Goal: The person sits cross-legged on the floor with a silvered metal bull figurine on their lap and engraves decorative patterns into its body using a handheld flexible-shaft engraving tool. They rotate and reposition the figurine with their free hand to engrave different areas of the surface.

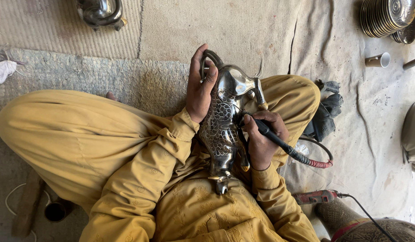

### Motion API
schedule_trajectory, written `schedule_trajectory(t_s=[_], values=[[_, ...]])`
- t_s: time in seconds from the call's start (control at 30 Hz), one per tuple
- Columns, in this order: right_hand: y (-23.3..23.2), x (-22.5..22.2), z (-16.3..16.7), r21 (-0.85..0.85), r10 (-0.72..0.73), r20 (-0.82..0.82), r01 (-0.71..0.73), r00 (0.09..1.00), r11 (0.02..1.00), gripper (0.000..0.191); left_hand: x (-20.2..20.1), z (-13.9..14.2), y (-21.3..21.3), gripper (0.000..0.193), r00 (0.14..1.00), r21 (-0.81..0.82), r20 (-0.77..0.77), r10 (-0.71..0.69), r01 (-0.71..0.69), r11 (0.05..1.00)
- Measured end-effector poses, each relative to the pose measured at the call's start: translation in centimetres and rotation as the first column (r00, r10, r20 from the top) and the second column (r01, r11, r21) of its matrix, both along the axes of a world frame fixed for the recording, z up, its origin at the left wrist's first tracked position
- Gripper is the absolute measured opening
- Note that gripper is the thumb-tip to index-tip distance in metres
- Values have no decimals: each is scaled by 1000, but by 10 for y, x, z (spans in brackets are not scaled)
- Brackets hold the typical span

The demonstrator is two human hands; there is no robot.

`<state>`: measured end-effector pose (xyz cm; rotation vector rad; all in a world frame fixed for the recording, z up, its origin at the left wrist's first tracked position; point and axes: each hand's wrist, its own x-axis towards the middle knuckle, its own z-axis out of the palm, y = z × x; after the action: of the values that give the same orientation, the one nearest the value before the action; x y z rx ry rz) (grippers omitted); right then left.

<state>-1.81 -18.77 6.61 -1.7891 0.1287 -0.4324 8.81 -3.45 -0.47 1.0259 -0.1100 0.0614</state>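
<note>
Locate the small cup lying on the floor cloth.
In the head view, the small cup lies on its side at upper right on the grey floor cloth, just below the stack of metal plates, beyond the right hand.

The jug (225, 121) is polished metal, mirror-glossy on the neck, with a finely cut scale pattern dulling its belly. The pen tool (272, 134) looks like matt black plastic or rubber, its hose (321, 163) wrapped in red. The clothes (91, 139) are soft mustard cloth, faintly patterned. The rug (104, 76) is coarse and woven; the stacked plates (386, 15) shine like metal
</note>
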Motion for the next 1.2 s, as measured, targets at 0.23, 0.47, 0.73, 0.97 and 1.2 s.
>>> schedule_trajectory(t_s=[0.23, 0.47, 0.73, 0.97, 1.2], values=[[0, 2, 2, -47, 2, 39, 0, 999, 999, 16, 1, 1, 0, 70, 1000, -12, -18, -8, 8, 1000], [-2, 0, 0, -7, 42, 80, -42, 996, 999, 18, 1, 2, 0, 71, 999, -43, -40, -19, 17, 999], [-1, -12, 19, -45, 238, 124, -234, 963, 971, 17, 2, 6, -5, 73, 1000, 93, -25, 18, -15, 996], [9, -15, 40, -341, 297, 103, -247, 949, 907, 17, -5, 13, -6, 73, 998, 313, 1, 55, -53, 948], [12, -12, 41, -373, 282, 81, -233, 956, 898, 17, -4, 14, -4, 77, 999, 340, -14, 49, -42, 940]])
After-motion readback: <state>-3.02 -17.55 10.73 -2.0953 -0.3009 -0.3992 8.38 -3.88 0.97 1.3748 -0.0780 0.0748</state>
